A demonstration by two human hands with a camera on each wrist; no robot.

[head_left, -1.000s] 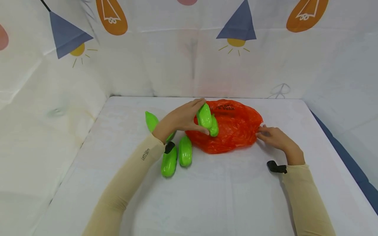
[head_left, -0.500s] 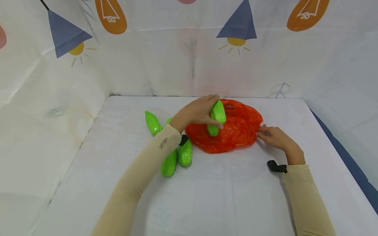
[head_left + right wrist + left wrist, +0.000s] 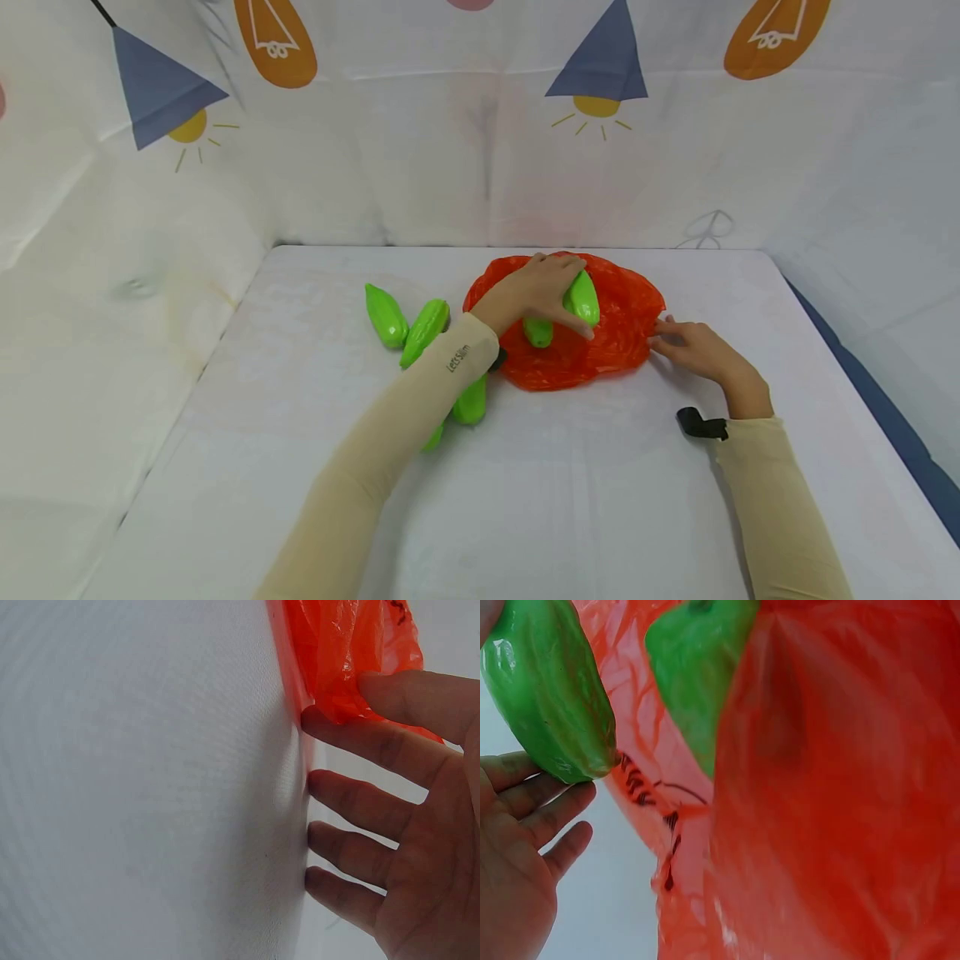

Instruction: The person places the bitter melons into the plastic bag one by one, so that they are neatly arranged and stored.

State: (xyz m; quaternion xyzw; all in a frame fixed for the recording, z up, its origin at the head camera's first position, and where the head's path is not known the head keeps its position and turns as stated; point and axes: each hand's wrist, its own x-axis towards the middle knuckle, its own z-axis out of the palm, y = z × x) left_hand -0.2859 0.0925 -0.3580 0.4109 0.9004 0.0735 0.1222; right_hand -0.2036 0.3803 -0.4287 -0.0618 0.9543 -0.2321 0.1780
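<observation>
One green vegetable [image 3: 584,302] is pinched in the left hand [image 3: 538,290] over a red bag [image 3: 618,354]; I see the right hand [image 3: 696,353] pinching the bag's right side.

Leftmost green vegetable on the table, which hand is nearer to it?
Left. The left hand is over the red bag, to the right of that leftmost vegetable; the right hand is farther off, at the bag's right edge.
</observation>
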